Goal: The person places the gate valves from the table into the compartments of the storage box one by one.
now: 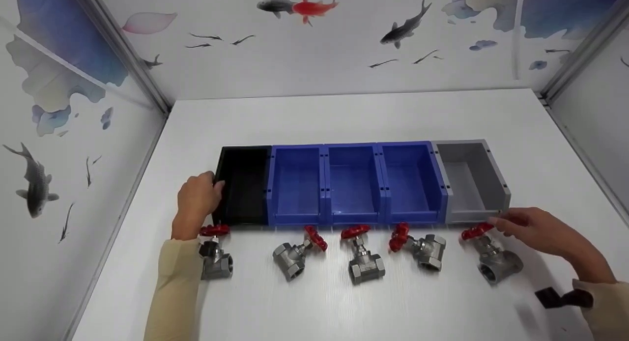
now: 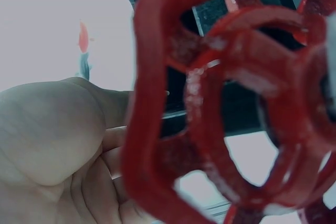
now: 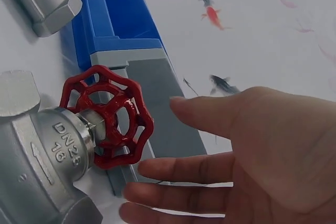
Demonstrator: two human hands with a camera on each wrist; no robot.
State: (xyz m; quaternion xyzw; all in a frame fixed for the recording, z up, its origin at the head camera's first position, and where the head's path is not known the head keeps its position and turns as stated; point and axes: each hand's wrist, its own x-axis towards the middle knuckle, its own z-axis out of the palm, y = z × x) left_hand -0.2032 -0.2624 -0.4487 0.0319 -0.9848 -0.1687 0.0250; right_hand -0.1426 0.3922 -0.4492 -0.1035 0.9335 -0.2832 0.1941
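At the left end of a row of bins, my left hand (image 1: 199, 199) grips the left wall of the black bin (image 1: 243, 218), thumb over its rim. Just below that hand stands a metal valve (image 1: 216, 262) with a red handwheel (image 2: 152, 103), which hides part of the hand in the left wrist view. My right hand (image 1: 543, 230) is by the front right corner of the grey bin (image 1: 474, 216), fingers and thumb straight and spread apart. Close to its fingertips is the red handwheel (image 3: 137, 124) of another valve (image 3: 52, 156), marked DN25.
Three blue bins (image 1: 297, 219) stand side by side between the black and grey ones. Several more valves, one in the middle (image 1: 366, 267), lie in front of them on the white table (image 1: 314, 311). Panels with painted fish (image 1: 314, 8) enclose the table at the back and sides.
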